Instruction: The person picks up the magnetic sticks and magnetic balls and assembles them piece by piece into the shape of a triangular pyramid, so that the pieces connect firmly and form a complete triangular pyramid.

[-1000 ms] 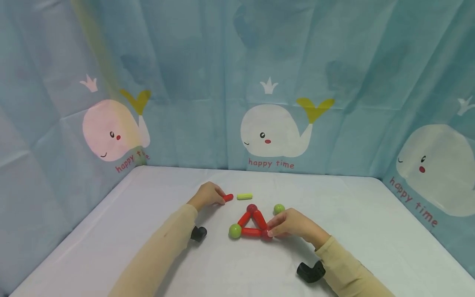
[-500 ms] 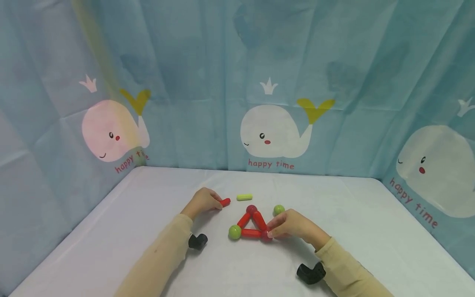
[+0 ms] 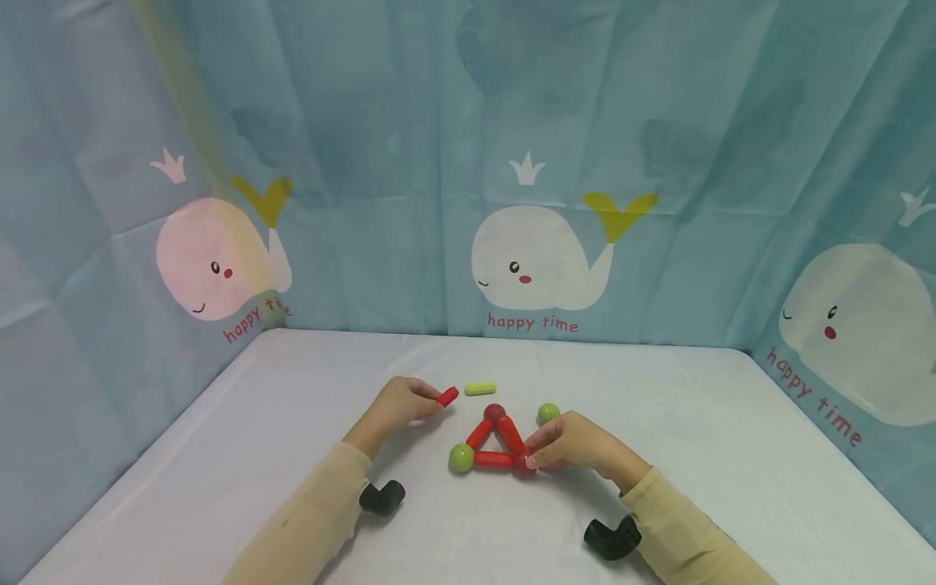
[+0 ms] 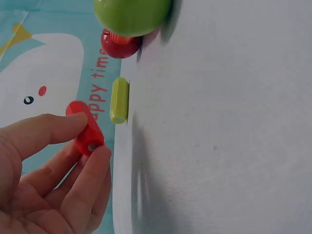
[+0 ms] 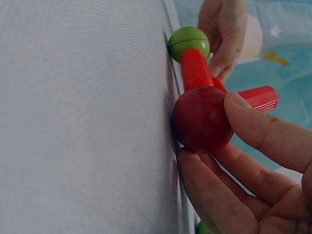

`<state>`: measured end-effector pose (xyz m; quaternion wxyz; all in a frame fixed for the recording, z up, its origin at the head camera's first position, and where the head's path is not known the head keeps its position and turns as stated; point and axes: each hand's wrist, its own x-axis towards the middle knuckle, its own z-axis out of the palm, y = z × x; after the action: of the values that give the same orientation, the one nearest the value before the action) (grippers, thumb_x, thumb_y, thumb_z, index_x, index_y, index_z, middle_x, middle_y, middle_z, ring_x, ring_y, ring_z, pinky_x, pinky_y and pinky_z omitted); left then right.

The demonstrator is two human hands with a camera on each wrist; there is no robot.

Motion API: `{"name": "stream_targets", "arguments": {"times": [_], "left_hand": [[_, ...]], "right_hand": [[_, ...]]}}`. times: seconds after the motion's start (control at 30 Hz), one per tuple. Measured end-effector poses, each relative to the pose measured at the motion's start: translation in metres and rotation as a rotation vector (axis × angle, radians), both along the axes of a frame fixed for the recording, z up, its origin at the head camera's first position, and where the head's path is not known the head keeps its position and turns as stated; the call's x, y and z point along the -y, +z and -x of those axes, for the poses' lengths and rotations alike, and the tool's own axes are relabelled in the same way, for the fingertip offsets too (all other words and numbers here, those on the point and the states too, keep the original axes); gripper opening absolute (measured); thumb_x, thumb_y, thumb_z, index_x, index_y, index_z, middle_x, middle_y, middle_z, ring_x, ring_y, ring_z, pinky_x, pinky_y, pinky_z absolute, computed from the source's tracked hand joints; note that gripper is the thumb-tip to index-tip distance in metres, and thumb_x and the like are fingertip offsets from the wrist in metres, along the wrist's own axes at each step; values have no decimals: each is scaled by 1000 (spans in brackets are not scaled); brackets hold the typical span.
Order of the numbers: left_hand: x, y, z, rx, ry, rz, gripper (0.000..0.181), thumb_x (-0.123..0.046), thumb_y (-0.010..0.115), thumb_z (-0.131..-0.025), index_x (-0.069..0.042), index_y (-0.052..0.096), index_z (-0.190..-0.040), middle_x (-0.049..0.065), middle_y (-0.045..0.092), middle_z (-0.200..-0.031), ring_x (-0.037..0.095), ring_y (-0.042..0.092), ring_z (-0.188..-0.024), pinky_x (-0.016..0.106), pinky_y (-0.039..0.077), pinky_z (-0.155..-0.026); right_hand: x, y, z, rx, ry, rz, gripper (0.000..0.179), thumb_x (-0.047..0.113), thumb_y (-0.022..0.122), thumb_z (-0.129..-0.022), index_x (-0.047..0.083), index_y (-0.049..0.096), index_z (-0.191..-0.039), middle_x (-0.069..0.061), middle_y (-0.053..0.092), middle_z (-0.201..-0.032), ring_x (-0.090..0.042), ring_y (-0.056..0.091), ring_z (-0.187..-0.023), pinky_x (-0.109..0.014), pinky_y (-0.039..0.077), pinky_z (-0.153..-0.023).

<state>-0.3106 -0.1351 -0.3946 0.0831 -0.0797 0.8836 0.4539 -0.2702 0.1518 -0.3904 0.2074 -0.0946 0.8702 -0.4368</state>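
My left hand (image 3: 400, 404) pinches a short red magnetic rod (image 4: 87, 127) between thumb and fingertips, left of a triangle of rods and balls. A metal dot shows on the rod's near end. My right hand (image 3: 581, 443) holds a dark red ball (image 5: 202, 119) at the triangle's near right corner, thumb on one side and fingers on the other. Red rods (image 3: 493, 460) run between this ball, a green ball (image 3: 461, 457) at the near left corner and another dark red ball (image 3: 494, 414) at the far corner. Fingers partly hide the right ball in the head view.
A yellow-green rod (image 3: 480, 389) lies on the white table (image 3: 658, 390) beyond the triangle. Another green ball (image 3: 548, 413) sits just past my right hand. A blue whale-print curtain (image 3: 380, 203) hangs behind the table. Black curved pieces (image 3: 613, 538) sit at both wrists.
My left hand has drawn back slightly toward me with the red rod, then tilted the rod's far end upward. My right hand stays at its ball.
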Motion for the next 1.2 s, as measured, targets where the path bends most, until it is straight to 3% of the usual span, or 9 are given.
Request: {"name": "stream_targets", "arguments": {"times": [0.17,0.43,0.67,0.93,1.2], "left_hand": [[-2,2,-8,16,-31,28,19,-20,78,-83,-17,76,-102,4,70,-105,22,60,-97,39,53,-90],[-7,8,-20,20,-48,-46,19,-22,79,-83,-17,76,-101,3,71,-102,21,61,-95,36,53,-84],[-12,12,-30,-27,-28,-91,26,-24,78,-84,-16,74,-109,3,72,-106,21,62,-99,42,51,-87],[-23,14,-38,-40,-121,-115,23,-24,77,-83,-17,75,-105,2,70,-107,21,60,-102,44,53,-89],[-28,12,-46,-73,-196,-143,22,-18,75,-82,-12,75,-104,2,70,-105,21,59,-104,44,50,-87]], "right_hand": [[1,-1,0,-7,-12,-15,24,17,83,-79,7,78,-101,-2,77,-92,-10,66,-76,-28,57,-73],[1,-1,3,-24,-13,-29,24,18,83,-78,9,78,-101,-1,77,-91,-11,64,-76,-28,55,-71],[2,0,3,-21,-35,-44,25,20,84,-79,11,79,-102,0,77,-91,-12,62,-78,-28,54,-72],[1,1,2,-18,-67,-57,25,21,84,-78,13,79,-102,2,76,-93,-13,62,-82,-29,53,-73],[-1,-3,2,-18,-20,-11,27,19,83,-79,9,78,-104,-1,77,-93,-11,64,-78,-27,55,-72]]}}
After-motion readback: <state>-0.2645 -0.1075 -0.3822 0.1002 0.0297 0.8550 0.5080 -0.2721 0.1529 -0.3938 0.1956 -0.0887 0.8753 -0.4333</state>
